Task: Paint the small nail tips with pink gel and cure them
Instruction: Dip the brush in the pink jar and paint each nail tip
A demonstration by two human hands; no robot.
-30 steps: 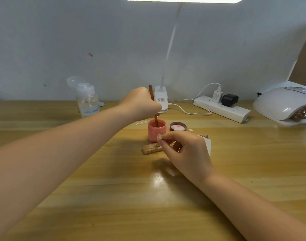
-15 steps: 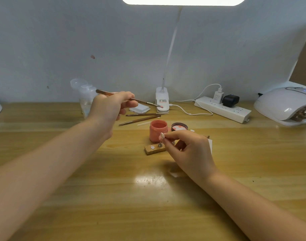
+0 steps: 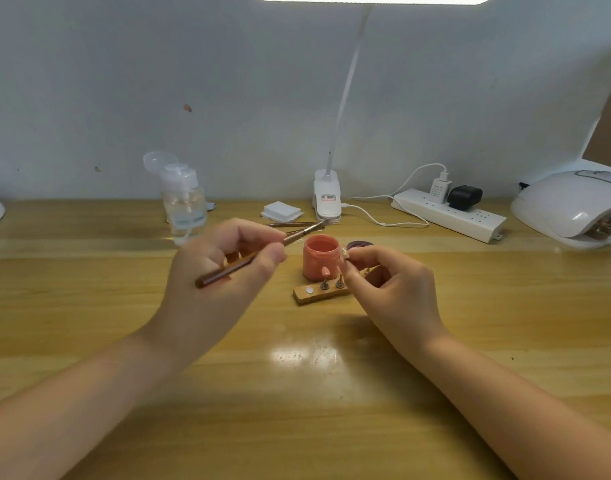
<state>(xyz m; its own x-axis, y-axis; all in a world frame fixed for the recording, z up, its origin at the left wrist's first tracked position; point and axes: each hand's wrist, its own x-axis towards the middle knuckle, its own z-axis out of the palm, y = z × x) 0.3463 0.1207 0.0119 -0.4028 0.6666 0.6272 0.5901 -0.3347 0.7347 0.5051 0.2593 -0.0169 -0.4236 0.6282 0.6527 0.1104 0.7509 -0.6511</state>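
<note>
While the left hand (image 3: 224, 271) pinches a brown brush (image 3: 259, 252) between thumb and curled fingers, the brush slants up to the right, its tip near the rim of an open pink gel jar (image 3: 320, 258) standing on the wooden table (image 3: 297, 393). To the right of the jar, the right hand (image 3: 390, 285) has its fingers curled and pinches a small nail tip (image 3: 345, 252) between thumb and forefinger, close beside the jar's upper edge. Just in front of the jar lies a small wooden block (image 3: 319, 293) with a round metal disc on its left part and two little stands on its right part; the left stand carries a pink nail tip (image 3: 326, 270), and what the other carries is too small to tell. A dark jar lid (image 3: 357, 244) lies behind the right hand. Two more brushes (image 3: 293, 224) lie beyond the left hand, near a stack of white pads (image 3: 281, 211). A clear pump bottle (image 3: 184, 199) stands at the back left, the white clip base of a lamp (image 3: 327, 199) at the back centre, a white power strip (image 3: 446, 214) with two plugs to its right, and a white curing lamp (image 3: 571, 206) at the far right edge
</note>
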